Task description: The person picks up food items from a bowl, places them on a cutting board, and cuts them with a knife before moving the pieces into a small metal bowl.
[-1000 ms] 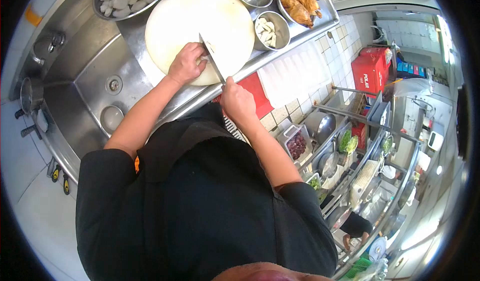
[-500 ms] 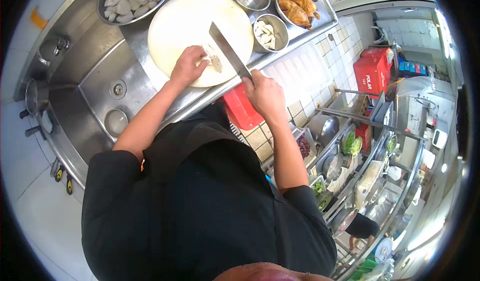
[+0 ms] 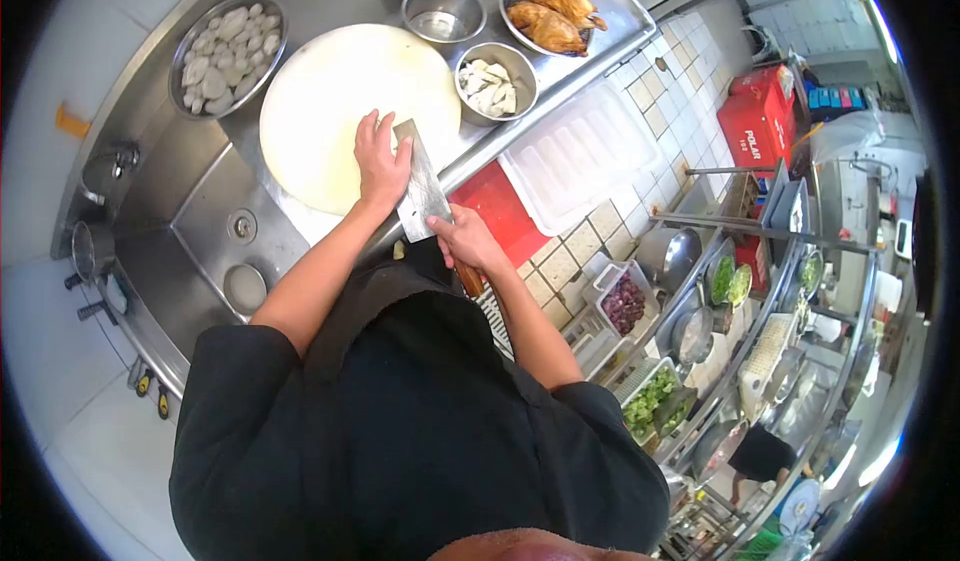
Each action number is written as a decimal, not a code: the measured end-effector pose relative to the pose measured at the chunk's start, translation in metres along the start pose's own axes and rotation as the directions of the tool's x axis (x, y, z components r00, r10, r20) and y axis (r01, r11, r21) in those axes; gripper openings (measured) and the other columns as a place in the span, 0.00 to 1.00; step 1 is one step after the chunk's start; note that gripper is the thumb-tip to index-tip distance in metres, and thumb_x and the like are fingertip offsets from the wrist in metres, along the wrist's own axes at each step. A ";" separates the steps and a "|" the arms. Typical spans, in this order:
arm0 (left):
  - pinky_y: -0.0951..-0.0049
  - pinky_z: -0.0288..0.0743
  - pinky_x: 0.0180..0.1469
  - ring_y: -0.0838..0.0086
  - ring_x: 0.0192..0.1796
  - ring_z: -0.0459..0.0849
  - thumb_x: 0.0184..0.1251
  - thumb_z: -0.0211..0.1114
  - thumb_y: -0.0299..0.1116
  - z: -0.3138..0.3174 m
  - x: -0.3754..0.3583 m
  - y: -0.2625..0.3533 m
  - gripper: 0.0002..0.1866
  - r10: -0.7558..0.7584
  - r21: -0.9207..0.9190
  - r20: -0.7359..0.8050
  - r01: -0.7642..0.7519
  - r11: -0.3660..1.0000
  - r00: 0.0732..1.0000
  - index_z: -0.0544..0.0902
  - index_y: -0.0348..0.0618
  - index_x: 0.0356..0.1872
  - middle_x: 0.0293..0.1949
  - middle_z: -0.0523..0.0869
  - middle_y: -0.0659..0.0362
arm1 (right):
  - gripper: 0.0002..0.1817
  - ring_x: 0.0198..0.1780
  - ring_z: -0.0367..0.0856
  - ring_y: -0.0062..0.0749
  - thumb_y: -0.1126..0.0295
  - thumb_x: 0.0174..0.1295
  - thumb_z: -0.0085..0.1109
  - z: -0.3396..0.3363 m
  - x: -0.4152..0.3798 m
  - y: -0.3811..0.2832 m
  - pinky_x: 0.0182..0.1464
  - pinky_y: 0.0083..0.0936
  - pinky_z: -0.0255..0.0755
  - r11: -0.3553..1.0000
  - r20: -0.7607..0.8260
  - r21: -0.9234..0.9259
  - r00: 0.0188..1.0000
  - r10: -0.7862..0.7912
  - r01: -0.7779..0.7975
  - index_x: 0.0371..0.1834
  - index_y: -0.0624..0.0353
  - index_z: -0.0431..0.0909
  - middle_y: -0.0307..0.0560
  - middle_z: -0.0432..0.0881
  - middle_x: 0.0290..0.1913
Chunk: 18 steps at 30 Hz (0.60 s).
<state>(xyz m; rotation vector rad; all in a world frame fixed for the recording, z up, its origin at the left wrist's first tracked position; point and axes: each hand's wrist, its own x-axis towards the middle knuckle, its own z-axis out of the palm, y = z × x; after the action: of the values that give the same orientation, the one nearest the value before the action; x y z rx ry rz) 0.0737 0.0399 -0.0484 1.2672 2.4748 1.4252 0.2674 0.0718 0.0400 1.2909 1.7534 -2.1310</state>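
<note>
A broad cleaver [image 3: 422, 183] is in my right hand [image 3: 468, 236], its blade lying over the near edge of the round white cutting board [image 3: 330, 111]. My left hand [image 3: 381, 164] is beside the blade at the board's near edge, its fingers apart and pointing away from me. Whether the left hand touches the blade I cannot tell. Right of the board stands a metal bowl of pale cut pieces [image 3: 488, 86]. A larger bowl of whitish rounded pieces [image 3: 228, 56] stands to its left.
Behind are an empty metal bowl [image 3: 443, 11] and a bowl of browned poultry [image 3: 548, 23]. A sink [image 3: 215, 231] lies left. At right are a clear plastic lid [image 3: 580, 156], a red crate [image 3: 495, 211] and metal racks. Another person [image 3: 762, 456] is far off at lower right.
The cleaver has turned and come down toward the board's near edge. My right hand has moved nearer to me and left. My left hand has opened, and the small pale pieces beside it no longer show.
</note>
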 end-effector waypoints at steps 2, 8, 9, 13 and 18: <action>0.48 0.61 0.75 0.42 0.73 0.68 0.66 0.69 0.33 0.011 0.015 0.019 0.26 0.090 -0.102 -0.006 -0.090 0.991 0.996 0.78 0.38 0.65 0.69 0.72 0.40 | 0.13 0.15 0.74 0.23 0.61 0.77 0.57 -0.010 -0.015 -0.010 0.20 0.25 0.69 0.999 -0.047 0.039 0.999 0.001 0.000 0.47 0.61 0.78 0.37 0.74 0.19; 0.51 0.64 0.74 0.46 0.72 0.71 0.66 0.66 0.31 0.077 0.094 0.099 0.21 0.381 -0.385 0.120 -0.311 0.869 0.917 0.81 0.42 0.60 0.68 0.75 0.43 | 0.09 0.15 0.73 0.24 0.64 0.75 0.58 -0.057 -0.044 -0.019 0.18 0.24 0.69 0.984 -0.449 0.132 0.892 -0.052 0.124 0.45 0.59 0.77 0.37 0.73 0.20; 0.49 0.64 0.73 0.46 0.72 0.71 0.65 0.68 0.34 0.100 0.104 0.095 0.24 0.404 -0.347 0.133 -0.339 0.874 0.905 0.80 0.41 0.62 0.69 0.75 0.42 | 0.09 0.15 0.72 0.24 0.64 0.75 0.58 -0.065 -0.041 -0.011 0.18 0.24 0.69 0.977 -0.501 0.158 0.864 -0.048 0.146 0.44 0.58 0.76 0.36 0.72 0.20; 0.49 0.66 0.73 0.45 0.71 0.73 0.61 0.75 0.45 0.106 0.134 0.090 0.30 0.307 -0.251 0.078 -0.279 0.927 0.949 0.82 0.38 0.60 0.67 0.78 0.42 | 0.08 0.15 0.72 0.24 0.65 0.76 0.56 -0.078 -0.043 0.001 0.17 0.24 0.69 0.979 -0.575 0.133 0.816 -0.050 0.154 0.44 0.59 0.76 0.36 0.71 0.19; 0.51 0.69 0.71 0.48 0.69 0.76 0.61 0.75 0.41 0.028 0.157 0.008 0.25 0.260 -0.106 -0.020 -0.261 0.960 0.965 0.85 0.38 0.55 0.63 0.82 0.45 | 0.09 0.14 0.72 0.25 0.65 0.76 0.56 -0.056 -0.046 0.008 0.16 0.24 0.68 0.980 -0.483 0.136 0.873 -0.062 0.144 0.46 0.61 0.75 0.37 0.71 0.19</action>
<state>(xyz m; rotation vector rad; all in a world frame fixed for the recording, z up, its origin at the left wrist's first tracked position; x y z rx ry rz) -0.0152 0.1639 -0.0028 1.6165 2.2646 1.5917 0.3310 0.0969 0.0647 1.9535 1.8707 -2.1905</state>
